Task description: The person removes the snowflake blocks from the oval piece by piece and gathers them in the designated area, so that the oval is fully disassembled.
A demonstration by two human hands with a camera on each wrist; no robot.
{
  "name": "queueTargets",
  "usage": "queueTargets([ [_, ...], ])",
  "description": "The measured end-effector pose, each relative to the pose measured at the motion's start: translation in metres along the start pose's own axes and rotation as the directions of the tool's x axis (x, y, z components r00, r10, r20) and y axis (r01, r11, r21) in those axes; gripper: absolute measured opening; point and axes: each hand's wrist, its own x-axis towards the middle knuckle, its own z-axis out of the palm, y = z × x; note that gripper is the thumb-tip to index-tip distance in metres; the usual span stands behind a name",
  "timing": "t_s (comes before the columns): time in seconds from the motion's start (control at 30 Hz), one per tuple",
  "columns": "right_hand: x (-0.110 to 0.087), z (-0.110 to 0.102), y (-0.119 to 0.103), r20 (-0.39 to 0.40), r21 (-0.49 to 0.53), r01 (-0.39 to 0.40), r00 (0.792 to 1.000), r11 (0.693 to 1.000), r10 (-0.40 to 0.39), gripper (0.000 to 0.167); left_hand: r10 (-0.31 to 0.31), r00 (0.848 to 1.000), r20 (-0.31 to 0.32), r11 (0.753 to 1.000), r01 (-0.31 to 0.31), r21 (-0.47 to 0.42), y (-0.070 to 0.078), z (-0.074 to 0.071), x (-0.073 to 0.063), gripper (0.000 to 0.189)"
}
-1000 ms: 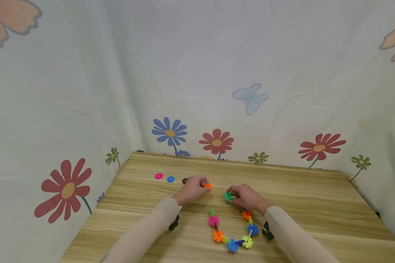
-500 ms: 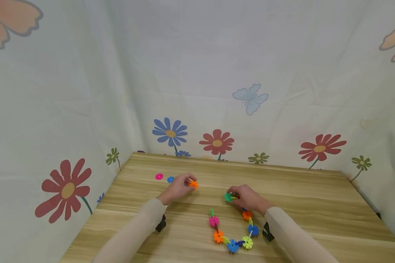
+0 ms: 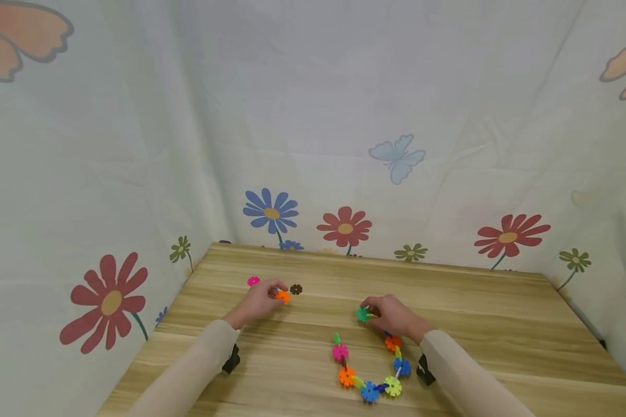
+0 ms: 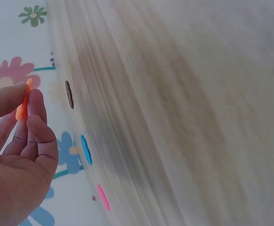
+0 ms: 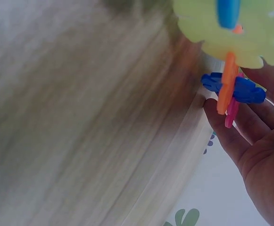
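My left hand (image 3: pixel 255 302) pinches an orange flower-shaped snowflake disc (image 3: pixel 283 297) between thumb and fingers, above the table's left half. In the left wrist view that orange disc (image 4: pixel 23 101) is seen nearly edge-on. My right hand (image 3: pixel 395 316) grips one end of a chain of interlocked snowflake discs, by a green disc (image 3: pixel 363 314). From there the chain curves round in a U on the table, through a blue disc (image 3: pixel 369 392) to a pink disc (image 3: pixel 340 352) at the other end. In the right wrist view a yellow-green disc (image 5: pixel 231 40) hides part of the fingers.
Loose discs lie flat toward the back left: a brown one (image 3: pixel 295 289), a pink one (image 3: pixel 253 281) and a blue one (image 4: pixel 86 149), mostly covered by the left hand in the head view. Flower-printed cloth (image 3: pixel 313 145) stands behind the wooden table (image 3: pixel 475 307).
My left hand has moved left with the orange disc, uncovering the brown disc and mostly covering the blue one. The right hand and the chain have stayed in place.
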Motion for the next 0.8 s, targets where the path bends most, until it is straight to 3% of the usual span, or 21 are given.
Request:
queueTargets([
  [0.13, 0.0, 0.001, 0.002, -0.005, 0.001, 0.002, 1.0, 1.0, -0.002, 0.029, 0.0, 1.0, 0.005, 1.0, 0.0, 0.005, -0.004, -0.009, -0.005, 0.025],
  [0.43, 0.0, 0.003, 0.005, -0.009, 0.006, 0.008, 1.0, 1.0, -0.008, 0.03, -0.093, 0.996, 0.005, 0.996, 0.093, 0.015, -0.02, -0.024, -0.013, 0.031],
  [0.8, 0.002, 0.003, 0.005, -0.008, 0.011, 0.004, 1.0, 1.0, -0.004, 0.029, -0.153, 0.988, -0.008, 0.987, 0.154, 0.056, -0.038, -0.039, -0.023, 0.034],
])
